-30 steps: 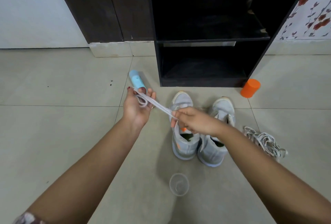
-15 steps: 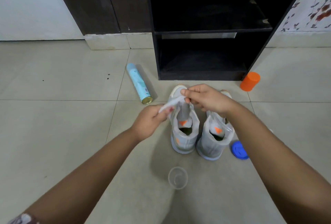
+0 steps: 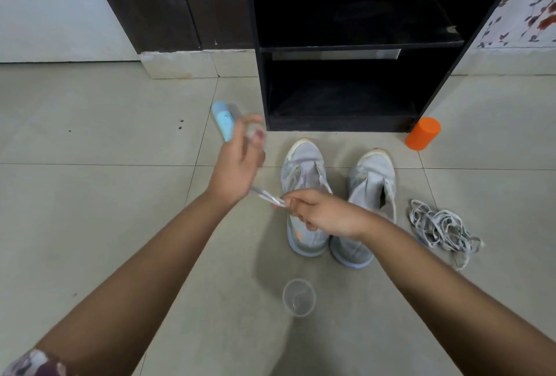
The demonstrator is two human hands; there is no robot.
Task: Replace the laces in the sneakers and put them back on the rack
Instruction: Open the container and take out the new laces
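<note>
Two grey sneakers stand side by side on the tiled floor, toes toward the rack: the left sneaker (image 3: 303,169) and the right sneaker (image 3: 373,178), both without laces. A white lace (image 3: 268,197) stretches taut between my hands. My right hand (image 3: 326,214) pinches it above the left sneaker's heel. My left hand (image 3: 237,165) is blurred by motion, raised left of the sneakers, and the lace runs out from under its palm. The black shoe rack (image 3: 340,122) stands just behind, and its lower shelf holds nothing.
A tangled pile of grey-white laces (image 3: 440,229) lies right of the sneakers. An orange cylinder (image 3: 422,134) stands at the rack's right corner. A light blue spray can (image 3: 223,119) lies behind my left hand. A clear plastic cup (image 3: 298,297) sits on the floor in front.
My hands have come down and apart from above the sneakers. The left has swung up and left toward the spray can, and the right has dropped over the left sneaker's heel, pulling the lace taut.
</note>
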